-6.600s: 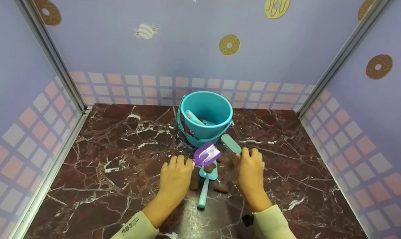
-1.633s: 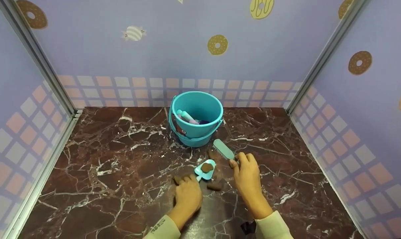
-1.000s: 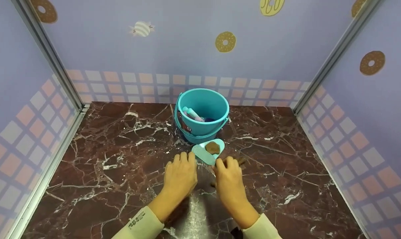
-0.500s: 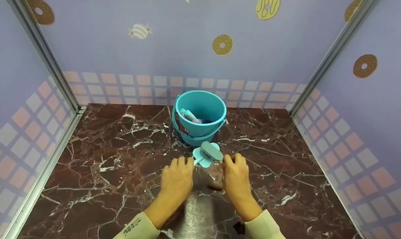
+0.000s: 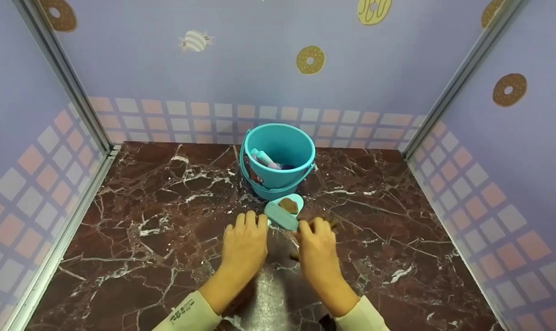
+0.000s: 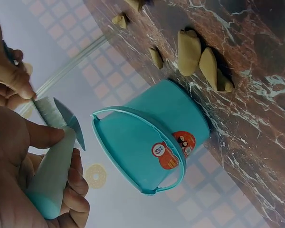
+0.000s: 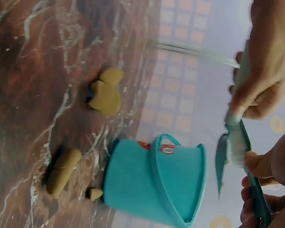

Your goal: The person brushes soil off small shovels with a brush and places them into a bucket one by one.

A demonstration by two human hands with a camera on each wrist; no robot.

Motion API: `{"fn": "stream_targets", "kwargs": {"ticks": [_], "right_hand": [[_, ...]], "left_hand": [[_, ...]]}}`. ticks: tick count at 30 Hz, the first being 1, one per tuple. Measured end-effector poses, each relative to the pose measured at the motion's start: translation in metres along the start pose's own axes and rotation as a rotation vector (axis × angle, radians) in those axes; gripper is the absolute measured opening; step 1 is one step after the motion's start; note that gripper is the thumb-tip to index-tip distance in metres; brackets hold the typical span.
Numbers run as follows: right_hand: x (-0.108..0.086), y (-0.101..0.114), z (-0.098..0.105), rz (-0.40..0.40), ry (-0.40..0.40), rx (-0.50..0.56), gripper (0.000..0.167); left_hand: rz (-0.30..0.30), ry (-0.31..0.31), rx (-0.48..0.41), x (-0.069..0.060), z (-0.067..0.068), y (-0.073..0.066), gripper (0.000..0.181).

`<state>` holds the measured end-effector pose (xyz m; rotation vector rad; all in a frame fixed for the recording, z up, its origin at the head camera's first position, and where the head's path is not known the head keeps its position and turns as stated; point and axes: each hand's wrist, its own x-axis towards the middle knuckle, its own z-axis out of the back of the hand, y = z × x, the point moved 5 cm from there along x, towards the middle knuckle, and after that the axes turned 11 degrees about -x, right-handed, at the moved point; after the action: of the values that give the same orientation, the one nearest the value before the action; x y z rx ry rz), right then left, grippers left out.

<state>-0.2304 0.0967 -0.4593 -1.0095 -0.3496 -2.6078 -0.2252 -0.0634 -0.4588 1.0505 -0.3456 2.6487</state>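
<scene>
My left hand point(image 5: 245, 243) grips a toy shovel by its pale, turquoise-ended handle point(image 6: 52, 171). The shovel's turquoise blade point(image 7: 222, 154) is raised above the floor. My right hand point(image 5: 318, 250) holds a green brush point(image 5: 281, 217) by its handle, with its white bristles point(image 6: 48, 113) against or very near the blade. In the head view a brown lump point(image 5: 288, 205) shows against the blade; whether it lies on it I cannot tell. Just behind stands a turquoise bucket point(image 5: 280, 184) with pale-handled toy tools point(image 5: 265, 158) inside.
Several tan, clay-like lumps point(image 6: 189, 52) lie on the dark marbled surface point(image 5: 167, 257) in front of the bucket. Patterned purple panels point(image 5: 241, 69) close off the back and both sides. A small black thing point(image 5: 327, 322) sits by the right sleeve.
Earlier my left hand held a purple toy tool; now it holds the turquoise shovel, lifted from the floor. The brush has moved left onto the blade. Something purple now shows in the bucket.
</scene>
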Motion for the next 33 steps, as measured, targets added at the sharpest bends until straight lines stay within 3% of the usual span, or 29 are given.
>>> {"fn": "stream_targets", "kwargs": {"ticks": [5, 10, 17, 22, 27, 33], "right_hand": [[0.004, -0.018, -0.006, -0.059, 0.0, -0.011, 0.021], [0.007, -0.029, -0.008, -0.07, -0.013, -0.018, 0.021], [0.004, -0.017, -0.002, -0.057, -0.055, 0.001, 0.021], [-0.002, -0.003, -0.004, -0.016, -0.001, -0.017, 0.021], [0.002, -0.017, -0.01, -0.064, 0.038, -0.035, 0.02], [0.007, -0.032, -0.01, -0.099, -0.018, -0.042, 0.02]], "left_hand": [[-0.014, -0.016, 0.007, -0.001, 0.0, 0.0, 0.017], [-0.016, 0.011, 0.005, -0.003, -0.004, 0.0, 0.017], [0.007, 0.018, 0.004, -0.005, -0.007, 0.003, 0.019], [0.007, 0.023, 0.002, -0.001, -0.003, 0.002, 0.02], [-0.016, 0.012, 0.008, -0.002, -0.003, 0.001, 0.016], [-0.009, 0.032, 0.015, -0.008, -0.006, 0.002, 0.024]]}}
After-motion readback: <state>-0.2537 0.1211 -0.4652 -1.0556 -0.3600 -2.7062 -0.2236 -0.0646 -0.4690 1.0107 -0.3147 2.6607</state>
